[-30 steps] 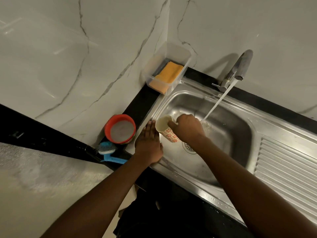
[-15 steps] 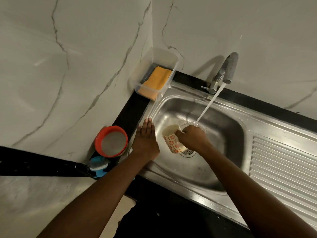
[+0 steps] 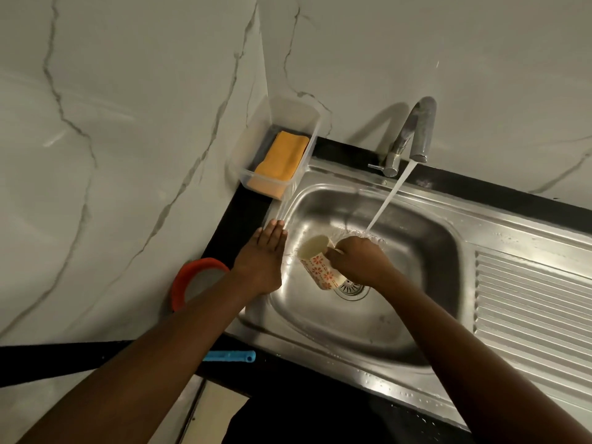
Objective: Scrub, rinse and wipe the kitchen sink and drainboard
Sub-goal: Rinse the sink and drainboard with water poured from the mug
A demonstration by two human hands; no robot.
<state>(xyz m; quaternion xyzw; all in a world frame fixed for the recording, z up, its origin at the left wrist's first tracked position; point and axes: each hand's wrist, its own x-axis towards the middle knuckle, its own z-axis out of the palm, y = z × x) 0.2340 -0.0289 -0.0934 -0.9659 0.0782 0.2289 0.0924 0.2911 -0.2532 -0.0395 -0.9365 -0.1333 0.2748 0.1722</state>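
- right hand [image 3: 358,261]: fingers curled round handle of cup [image 3: 320,267]. Cup cream w/ orange flower print, tilted, mouth up-left, held inside basin just above drain strainer [image 3: 352,290].
- water stream [image 3: 387,200]: from tap [image 3: 416,129], lands on right hand's knuckles just behind cup rim; splash round it.
- left hand [image 3: 262,257]: flat, fingers straight & together, holds nothing. Palm down on sink's left rim, just beside cup, apart from it.
- sink [image 3: 432,267]: s/s, single basin, wet, set in black surface [image 3: 246,213].
- drainboard [image 3: 531,299]: ribbed, right of basin; droplets along front edge.
- clear tub [image 3: 294,116]: back-left corner at sink rim, orange cloth [image 3: 282,158] inside.
- red-rimmed bowl [image 3: 195,267]: on surface left of sink, part hidden by left forearm.
- blue handle [image 3: 229,356]: nr front edge, one end hidden under left forearm.
- Walls: white marble-look, grey veins.
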